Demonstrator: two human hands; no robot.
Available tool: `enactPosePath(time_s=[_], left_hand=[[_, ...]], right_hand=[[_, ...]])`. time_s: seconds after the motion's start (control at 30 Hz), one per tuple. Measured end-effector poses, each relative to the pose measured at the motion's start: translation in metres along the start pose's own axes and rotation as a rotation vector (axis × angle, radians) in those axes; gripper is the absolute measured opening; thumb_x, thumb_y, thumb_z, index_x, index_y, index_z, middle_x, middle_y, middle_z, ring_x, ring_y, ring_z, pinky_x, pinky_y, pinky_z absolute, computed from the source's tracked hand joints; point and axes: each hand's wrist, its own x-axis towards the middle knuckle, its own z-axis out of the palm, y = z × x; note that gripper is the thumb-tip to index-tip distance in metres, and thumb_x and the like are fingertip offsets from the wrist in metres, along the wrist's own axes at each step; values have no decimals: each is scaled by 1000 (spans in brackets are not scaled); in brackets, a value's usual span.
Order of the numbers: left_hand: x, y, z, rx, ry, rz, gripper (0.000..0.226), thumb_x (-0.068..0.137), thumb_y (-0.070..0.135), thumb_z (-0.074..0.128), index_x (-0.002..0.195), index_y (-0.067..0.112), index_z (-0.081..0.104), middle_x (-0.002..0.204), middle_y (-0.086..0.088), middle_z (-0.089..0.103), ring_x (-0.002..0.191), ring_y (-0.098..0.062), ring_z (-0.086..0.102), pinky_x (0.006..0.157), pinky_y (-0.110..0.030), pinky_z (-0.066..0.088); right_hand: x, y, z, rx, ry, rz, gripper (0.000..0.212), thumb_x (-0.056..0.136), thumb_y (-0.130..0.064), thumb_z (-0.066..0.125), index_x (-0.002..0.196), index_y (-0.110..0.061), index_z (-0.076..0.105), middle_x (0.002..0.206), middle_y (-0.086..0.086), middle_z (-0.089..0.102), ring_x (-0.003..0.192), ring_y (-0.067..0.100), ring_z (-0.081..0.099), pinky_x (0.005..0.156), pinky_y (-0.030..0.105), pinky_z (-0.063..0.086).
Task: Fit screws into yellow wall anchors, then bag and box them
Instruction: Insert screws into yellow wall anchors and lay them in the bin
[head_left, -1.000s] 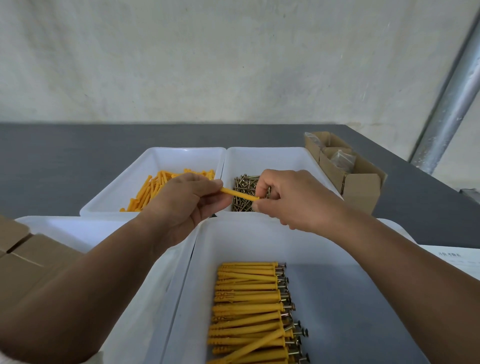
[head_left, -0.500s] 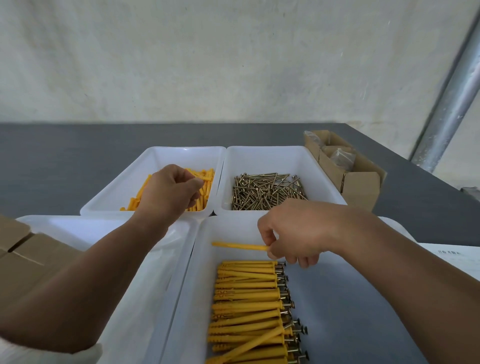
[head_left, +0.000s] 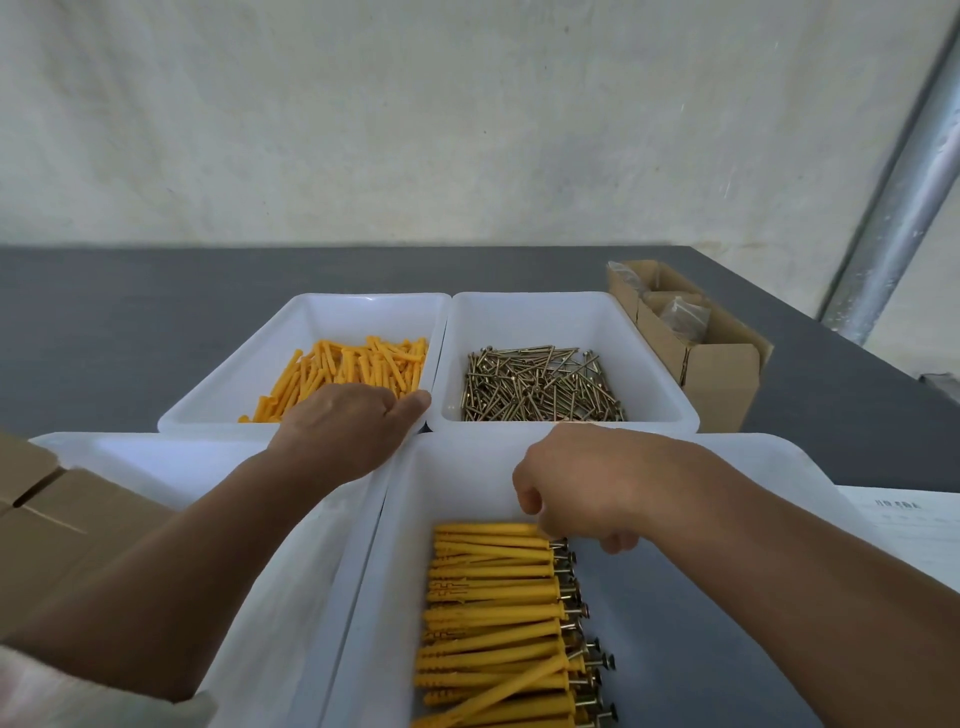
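Loose yellow anchors (head_left: 353, 364) lie in the far left white bin (head_left: 363, 304), and a heap of screws (head_left: 540, 384) fills the far right bin (head_left: 660, 364). My left hand (head_left: 348, 431) reaches over the front rim of the anchor bin, thumb out and fingers hidden behind its back. In the near bin (head_left: 467, 467) a row of anchors fitted with screws (head_left: 493, 613) lies side by side. My right hand (head_left: 597, 488) has its fingers curled at the screw end of the topmost fitted anchor (head_left: 483, 530), which lies on the row's far end.
An open cardboard box (head_left: 722, 379) with small plastic bags (head_left: 680, 312) stands at the right of the grey table. A white tray (head_left: 156, 457) and brown cartons (head_left: 62, 519) are at the near left. A paper sheet (head_left: 909, 525) lies at the right, a metal pole (head_left: 904, 208) behind.
My right hand carried the fitted anchor from mid-air down onto the far end of the row. My left hand moved back to the anchor bin and dipped to its front edge.
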Motion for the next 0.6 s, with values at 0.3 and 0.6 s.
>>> enactPosePath(time_s=[0.3,0.6], left_hand=[[0,3,-3,74,-151,21,68,89,74,9,125,44,59,126,4,63,119,-23,52,83,-33,41],[2,4,-4,114,-192,48,77,86,77,3,129,43,58,133,5,61,124,-23,50,90,-35,44]], right_hand=[[11,39,-17,374,637,108,40,95,-50,49,70,-21,59,64,-4,59,62,13,55,54,28,39],[44,69,17,419,196,375,84,91,-74,6,140,-23,51,146,8,48,130,29,45,104,45,37]])
